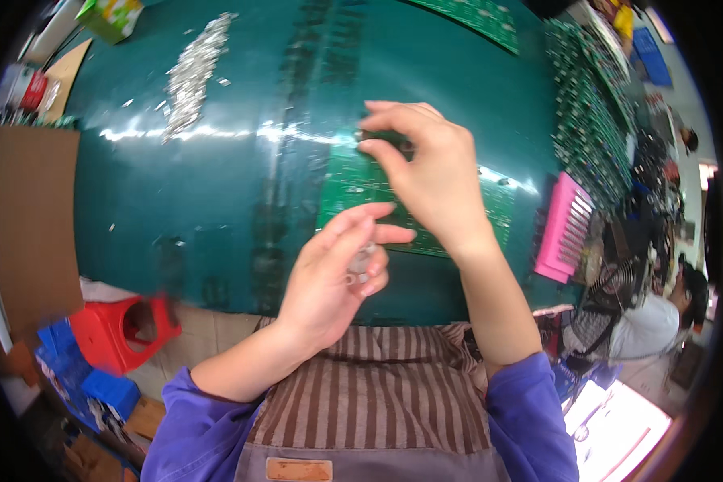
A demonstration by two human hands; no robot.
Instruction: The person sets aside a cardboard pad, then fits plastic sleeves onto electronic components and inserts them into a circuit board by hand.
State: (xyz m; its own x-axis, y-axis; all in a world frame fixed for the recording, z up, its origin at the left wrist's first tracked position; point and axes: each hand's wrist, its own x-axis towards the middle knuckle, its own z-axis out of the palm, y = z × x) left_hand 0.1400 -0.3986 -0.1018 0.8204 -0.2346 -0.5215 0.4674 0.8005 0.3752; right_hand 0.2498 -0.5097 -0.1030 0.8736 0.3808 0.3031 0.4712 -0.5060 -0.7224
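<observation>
A green circuit board (349, 183) lies flat on the dark green table mat, partly hidden under my hands. Over its far left part, the thumb and forefinger of my right hand (438, 165) are pinched around a small pale component (359, 136), blurred at the fingertips. My left hand (321, 273) is palm up at the board's near left edge. Several small whitish components (363, 261) rest in its curled fingers, while the forefinger and thumb reach out toward the board.
A heap of small silvery parts (194, 76) lies at the far left. Stacked circuit boards (590, 120) and a pink slotted rack (565, 229) stand to the right, another board (474, 18) beyond. A red stool (116, 337) is at lower left; a co-worker (647, 325) sits at right.
</observation>
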